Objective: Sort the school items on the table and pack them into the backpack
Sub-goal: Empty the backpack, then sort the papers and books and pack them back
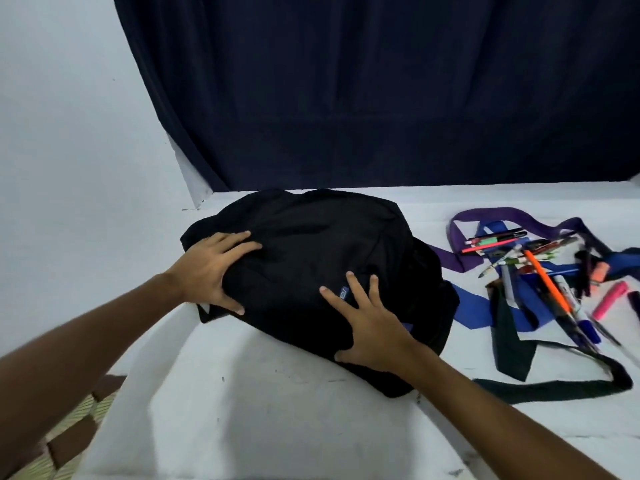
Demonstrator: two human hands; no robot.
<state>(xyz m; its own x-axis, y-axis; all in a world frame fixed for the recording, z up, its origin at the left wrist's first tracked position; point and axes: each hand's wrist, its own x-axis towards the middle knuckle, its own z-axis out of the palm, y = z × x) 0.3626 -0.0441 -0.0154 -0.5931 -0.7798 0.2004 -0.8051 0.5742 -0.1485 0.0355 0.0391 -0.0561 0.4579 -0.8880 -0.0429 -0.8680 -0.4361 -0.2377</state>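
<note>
A black backpack (311, 244) lies flat on the white table (263, 417), near its left back corner. My left hand (214, 268) rests on the bag's left end with fingers spread. My right hand (367, 323) presses flat on the bag's near right part, fingers straight, beside a small blue label (343, 292). To the right lies a heap of pens, markers and highlighters (543, 271), among them an orange pen (547, 285) and a pink highlighter (611, 299).
Purple (491, 214), blue (474, 306) and dark green (554, 389) fabric straps lie tangled under and around the pens. A dark blue curtain (381, 91) hangs behind the table. The table's left edge drops to a tiled floor (69, 438).
</note>
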